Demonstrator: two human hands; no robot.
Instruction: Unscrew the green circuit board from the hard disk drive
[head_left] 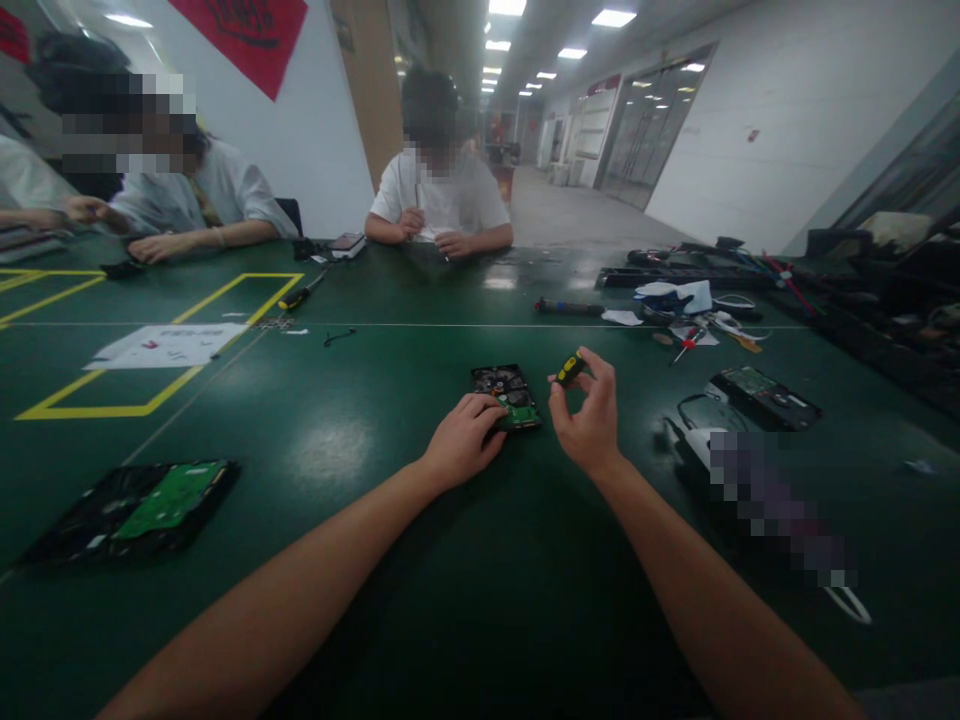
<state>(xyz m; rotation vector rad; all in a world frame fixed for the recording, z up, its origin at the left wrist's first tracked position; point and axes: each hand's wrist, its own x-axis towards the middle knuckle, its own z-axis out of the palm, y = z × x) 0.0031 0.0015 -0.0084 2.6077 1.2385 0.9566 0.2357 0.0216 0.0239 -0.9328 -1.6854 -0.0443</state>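
A hard drive [491,381] with a green circuit board lies on the table in front of me. My left hand [466,438] is closed on its near left side, fingers over the board, thumb at the near edge. Just right of the drive, my right hand [592,415] pinches a yellow-and-black screwdriver [570,369] by its handle, raised above the table. The screwdriver's shaft cannot be made out. Another hard drive [165,505], board side up, lies at the near left. A third hard drive [766,396] is to the right.
The green table [420,640] has yellow tape outlines and a paper sheet [169,345] at left. A second screwdriver [294,298] lies farther back. Loose tools and cables [690,310] spread at back right, with a partly blurred strapped item [780,510] nearer. Several people sit across.
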